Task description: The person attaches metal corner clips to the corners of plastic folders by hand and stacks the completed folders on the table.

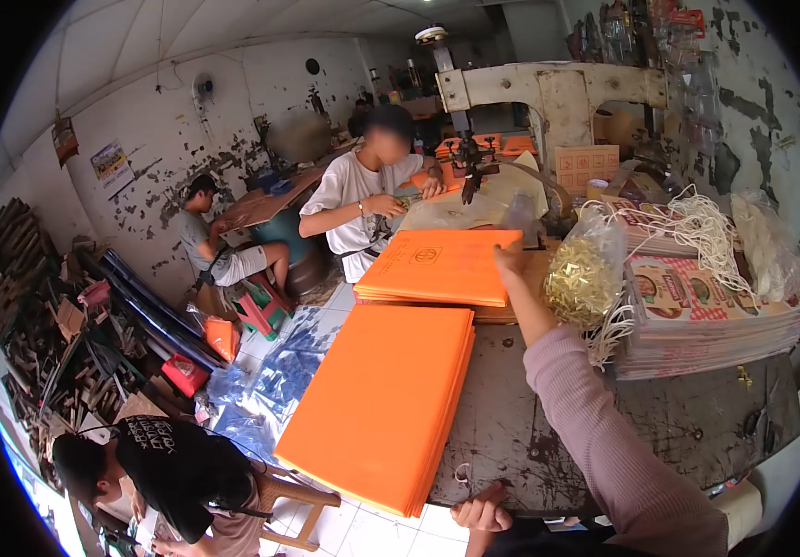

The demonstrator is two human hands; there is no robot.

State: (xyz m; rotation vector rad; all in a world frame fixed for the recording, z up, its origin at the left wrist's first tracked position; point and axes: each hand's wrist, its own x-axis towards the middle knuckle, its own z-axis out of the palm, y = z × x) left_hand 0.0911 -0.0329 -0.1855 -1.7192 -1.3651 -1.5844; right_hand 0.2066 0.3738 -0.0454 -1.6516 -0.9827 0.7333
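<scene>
A pinkish ribbed sleeve (595,436) is nearest, slanting up from the lower right over a scuffed dark table (511,399). At far left, scrap wood (19,269) is piled against the wall; a person in black (177,464) bends low in front of it, and another person (219,246) sits farther back.

The plain orange stack (372,395) lies flat, partly beyond the table's left side, its layers slightly fanned along the right edge. Just behind it is the printed orange stack (432,265), a dark round emblem and lettering on its top face. The left hand (482,509) is low by the table's near edge, fingers folded in together, near a small loop of string (461,473); whether it pinches anything, I cannot tell. The right hand (509,253) pinches the printed stack's right corner, thumb on top, the other fingers mostly hidden.

The work looks partway along: one top face is marked, the other bare, though the layers underneath cannot be checked. Behind, a person in white (354,190) handles material beside a metal press (558,93). To the right are a bag of gold pieces (586,278), pale cords (697,232) and piled printed sheets (688,297).
</scene>
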